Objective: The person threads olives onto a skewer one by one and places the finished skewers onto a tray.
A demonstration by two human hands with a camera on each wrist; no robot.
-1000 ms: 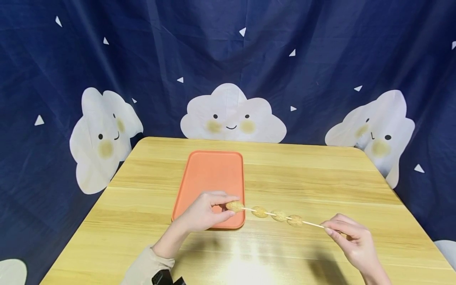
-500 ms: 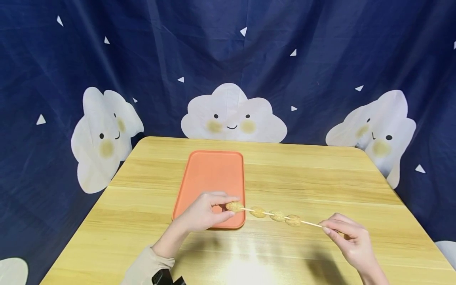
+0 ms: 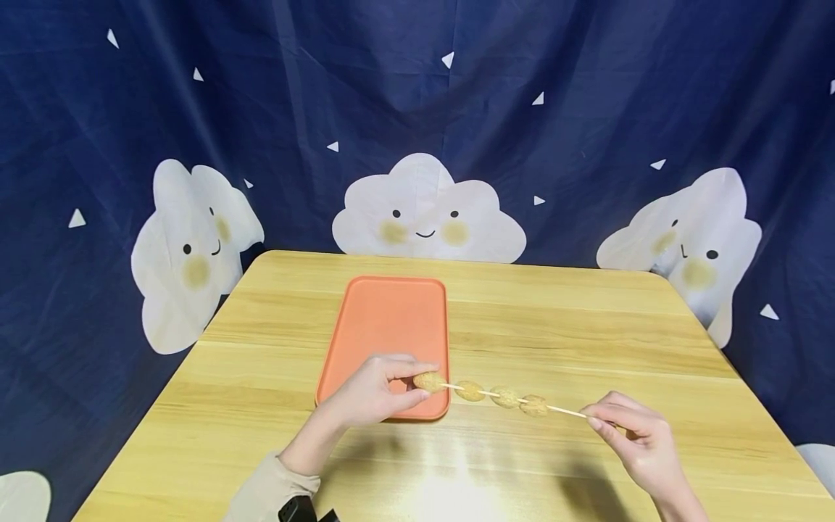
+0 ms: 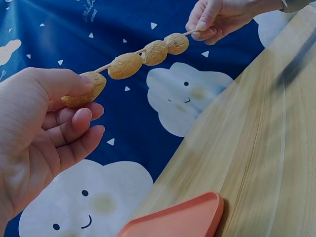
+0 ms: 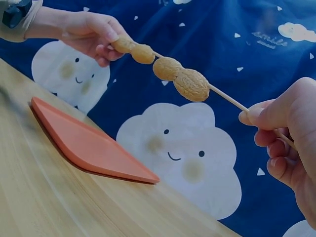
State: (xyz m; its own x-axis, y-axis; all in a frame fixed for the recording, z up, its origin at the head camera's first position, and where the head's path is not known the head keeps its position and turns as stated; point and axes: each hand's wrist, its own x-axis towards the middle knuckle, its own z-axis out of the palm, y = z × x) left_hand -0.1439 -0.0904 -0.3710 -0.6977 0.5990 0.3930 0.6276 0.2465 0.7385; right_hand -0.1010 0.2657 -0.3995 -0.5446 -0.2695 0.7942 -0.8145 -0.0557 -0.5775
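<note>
My left hand (image 3: 375, 388) pinches a tan, wrinkled oval food ball (image 3: 429, 381) between thumb and fingers, over the near right part of the orange tray. A thin wooden skewer (image 5: 229, 98) runs into that ball. Further along it sit more such balls, among them a middle one (image 4: 125, 66) and one nearest the right hand (image 5: 191, 85). Between that last ball and my right hand (image 3: 642, 438) the stick is bare. Thumb and fingers of the right hand pinch it near its end. The skewer is held up in the air, sloping slightly down to the right in the head view.
The orange rectangular tray (image 3: 394, 308) lies on the wooden table (image 3: 554, 312), left of the middle. Behind the table hangs a dark blue curtain (image 3: 391, 87) printed with white clouds and triangles. A dark device (image 3: 300, 509) sits at the left sleeve.
My right hand has moved slightly left, carrying the skewer and its balls with it. The gap to the ball in my left hand is a little smaller. The left hand stays in place.
</note>
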